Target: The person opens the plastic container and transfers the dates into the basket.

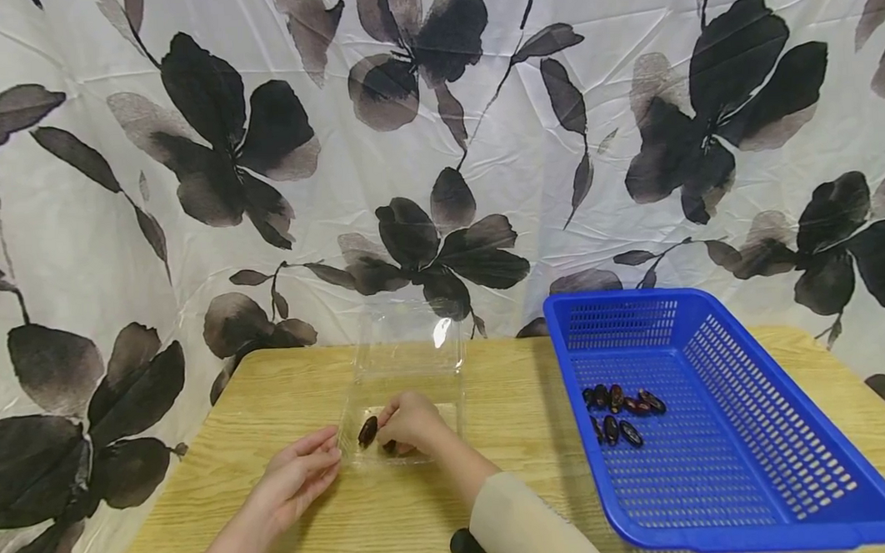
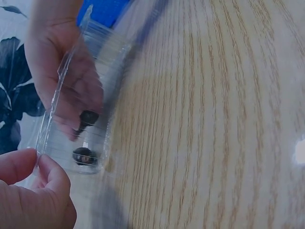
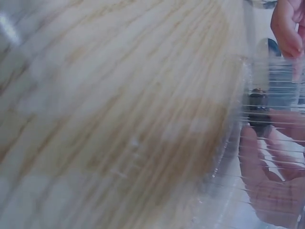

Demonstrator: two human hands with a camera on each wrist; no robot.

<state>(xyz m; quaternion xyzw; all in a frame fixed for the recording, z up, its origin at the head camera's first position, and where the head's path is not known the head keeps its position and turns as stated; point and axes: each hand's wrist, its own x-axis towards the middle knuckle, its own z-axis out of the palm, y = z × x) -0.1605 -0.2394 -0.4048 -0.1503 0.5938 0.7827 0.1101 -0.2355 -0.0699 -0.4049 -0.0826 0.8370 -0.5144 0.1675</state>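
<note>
A clear plastic clamshell container sits on the table with its lid raised at the back. My left hand pinches its left rim between thumb and forefinger, as the left wrist view shows up close. Inside the container is my right hand, fingers pointing down and holding a dark brown date near the floor. Just left of those fingers, another date lies in the container. Through the ribbed wall, the right wrist view shows the right hand's fingers only partly.
To the right stands a blue perforated plastic basket, with several dates grouped along its left side. Everything rests on a light wood-grain table. Behind hangs a white cloth printed with dark flowers. A dark round object shows beside the right sleeve.
</note>
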